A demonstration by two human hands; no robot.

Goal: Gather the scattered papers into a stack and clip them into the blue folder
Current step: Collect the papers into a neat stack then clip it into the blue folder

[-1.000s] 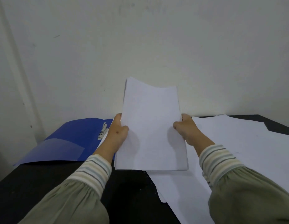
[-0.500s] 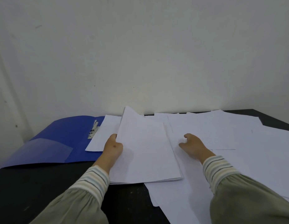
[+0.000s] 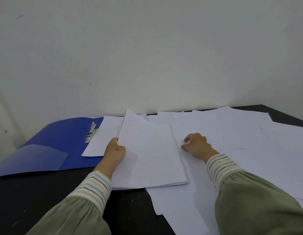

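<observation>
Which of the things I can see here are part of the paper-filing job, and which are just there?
Part of the job:
stack, gripped by left hand
loose sheets, under right hand
blue folder, open
clip

Just there:
black table
wall

Black table (image 3: 45, 192), open blue folder (image 3: 50, 143) at left, loose white sheets (image 3: 232, 133) spread right — apparently overlapping.

A single head-worn camera looks forward and down, close over the black table (image 3: 45, 192) toward the wall (image 3: 147, 56).
</observation>
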